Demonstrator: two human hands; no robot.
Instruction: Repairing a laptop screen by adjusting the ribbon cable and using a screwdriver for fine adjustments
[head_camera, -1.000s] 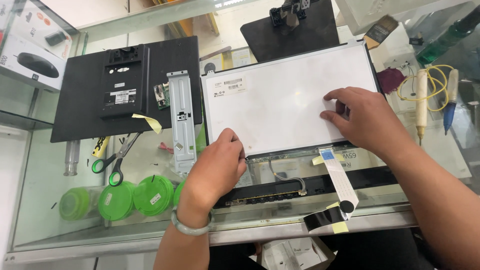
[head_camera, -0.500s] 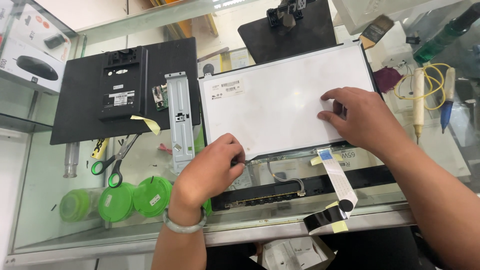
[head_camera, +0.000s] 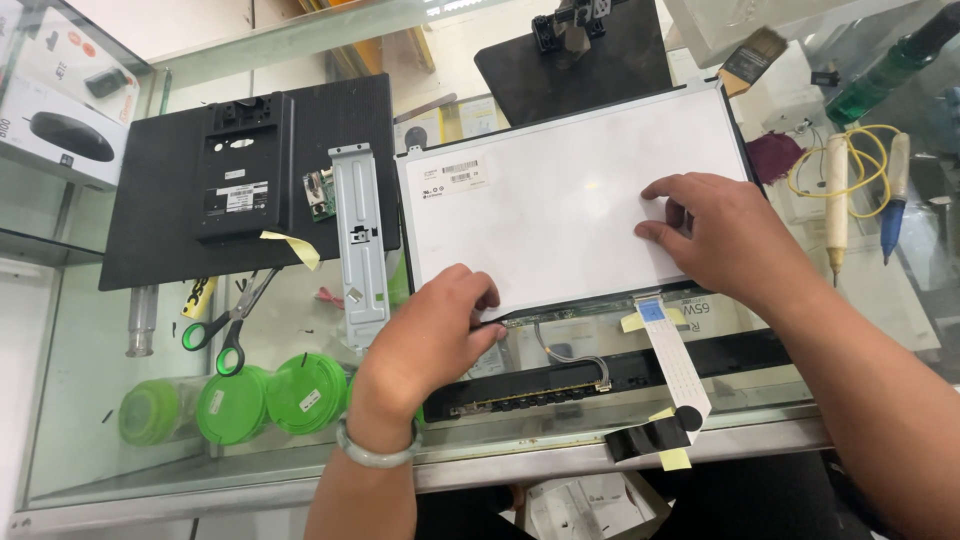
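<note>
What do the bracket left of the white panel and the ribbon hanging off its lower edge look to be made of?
The bracket looks like bare stamped sheet metal: dull silver-grey, with folded edges and punched holes. The ribbon looks like thin flexible plastic film, white with a blue tab at its top end; it bends over the table edge, with black and yellow tape at its tip. The exact material cannot be told.

Left hand (head_camera: 432, 330) fingertips hidden under white panel (head_camera: 560, 210) edge.
</note>
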